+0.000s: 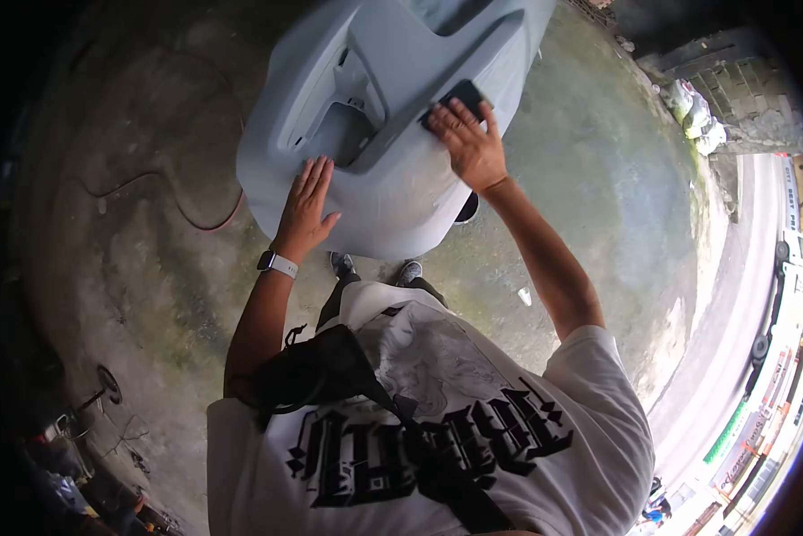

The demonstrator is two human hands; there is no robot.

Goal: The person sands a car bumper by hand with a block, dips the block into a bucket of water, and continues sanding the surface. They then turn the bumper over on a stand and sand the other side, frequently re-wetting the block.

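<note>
Grey body panel [392,205], raised before the standing person above the concrete floor [598,205]; its support is hidden. Left hand [305,210], open, lies flat on the panel's near curve. Right hand [473,143] grips a dark sanding block [459,96] against a raised ridge. Likely hazards: uneven pressure could rock the panel, or the block could slip off the ridge and scuff the coat. Gothic lettering on the white T-shirt [508,429] and the distant street signs cannot be read.

A stained concrete floor [598,205] carries a thin reddish hose [187,214] and a small white scrap [525,296]. Pale sacks [693,112] lie beside a brick wall [741,89], near a road [741,295].
</note>
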